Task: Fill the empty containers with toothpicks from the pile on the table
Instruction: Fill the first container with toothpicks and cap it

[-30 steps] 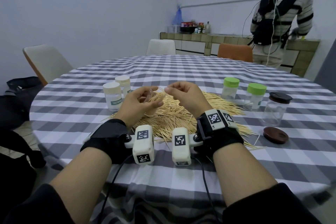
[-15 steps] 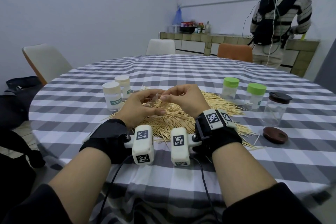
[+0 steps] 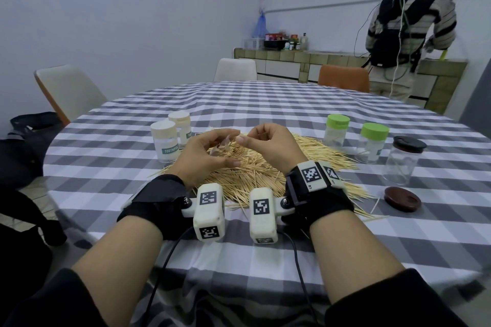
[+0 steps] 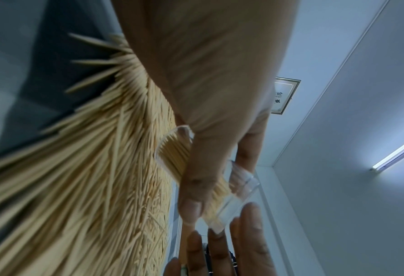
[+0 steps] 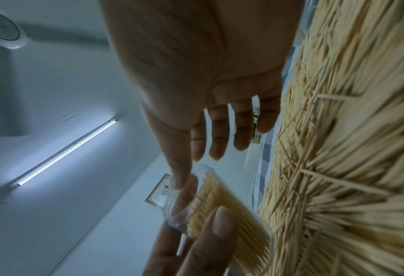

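My left hand grips a small clear container, tilted over the toothpick pile on the checked table. In the left wrist view the container holds a bundle of toothpicks, with my thumb across its side. My right hand is at the container's mouth. The right wrist view shows my right thumb tip touching the rim of the container, the other fingers loosely extended and holding nothing. No toothpick shows between the right fingers.
Two white-lidded containers stand left of the pile. Two green-lidded ones and a clear jar with a dark lid stand right, with a brown lid lying nearer. Chairs ring the table; a person stands at the back counter.
My right hand has moved left and slightly down to the container's mouth. The left hand kept hold of the container and hardly moved.
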